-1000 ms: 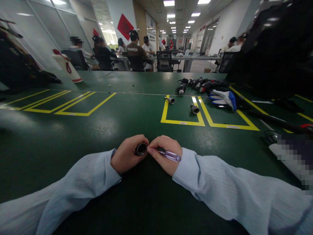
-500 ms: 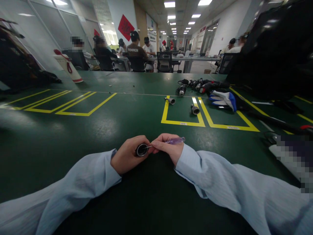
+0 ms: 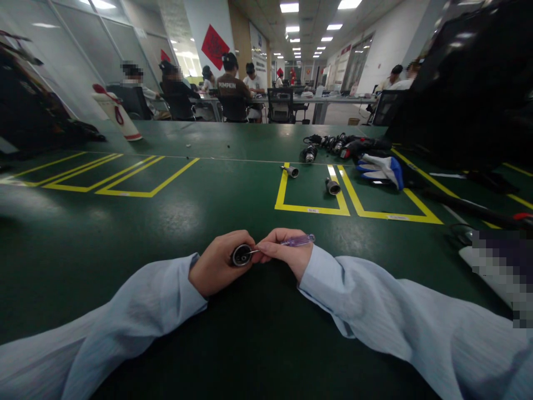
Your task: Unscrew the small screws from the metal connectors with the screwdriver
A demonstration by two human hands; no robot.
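My left hand (image 3: 214, 266) is closed round a small black cylindrical part (image 3: 241, 255) with a metal rim, its open end facing me. My right hand (image 3: 285, 254) pinches a small screwdriver with a clear purple handle (image 3: 297, 240); its thin metal tip reaches into the open end of the part. Both hands rest on the dark green table (image 3: 166, 222) near its front edge, knuckles almost touching. Pale blue sleeves cover both forearms.
Two more cylindrical parts (image 3: 332, 186) lie in and near a yellow-taped box (image 3: 310, 209). Behind it are dark tool parts (image 3: 310, 153) and a blue and white glove (image 3: 381, 168). A large black object (image 3: 470, 83) stands at right. People sit at desks beyond the table.
My right hand turned the screwdriver so its purple handle now points up and right, and its tip has entered the part's open end. The left hand stayed put.
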